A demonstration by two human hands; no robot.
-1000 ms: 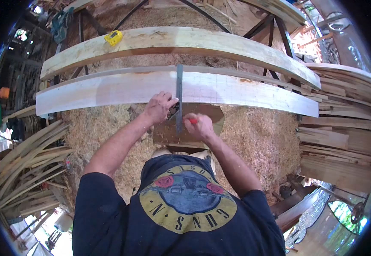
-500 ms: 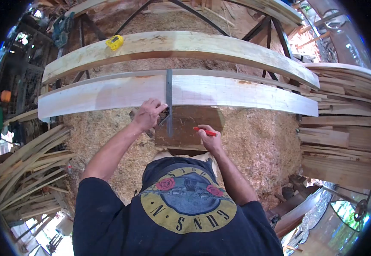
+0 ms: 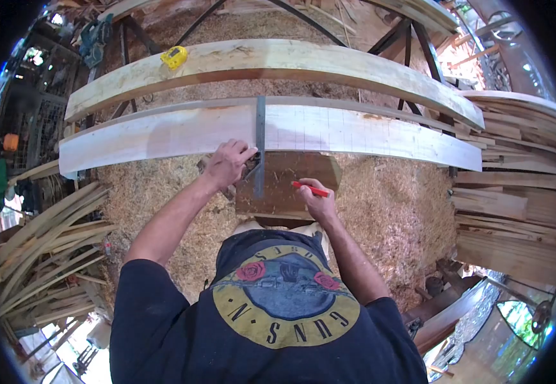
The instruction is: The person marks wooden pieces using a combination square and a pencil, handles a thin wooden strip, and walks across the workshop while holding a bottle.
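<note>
My left hand [image 3: 228, 163] is closed on the dark head of a combination square [image 3: 260, 125], at the near edge of a pale plank [image 3: 162, 136]. The square's steel blade lies across the plank's face, and its other end sticks out towards me. Thin pencil lines cross the plank to the right of the blade. In my right hand [image 3: 320, 203] is a red pencil [image 3: 311, 188], pointing left above a brown wooden board [image 3: 284, 192], apart from the plank. My left fingers hide part of the square's head.
Behind the plank runs a second thick beam [image 3: 290, 57] with a yellow tape measure [image 3: 174, 57] on it. Dark metal trestle legs [image 3: 390, 40] stand beyond. Wood strips [image 3: 47, 256] pile up at left, stacked boards [image 3: 508, 205] at right. Shavings [image 3: 393, 211] cover the ground.
The whole view has shifted slightly, with the planks a little higher and further right. The square sits marginally further right along the plank. Both hands keep their holds.
</note>
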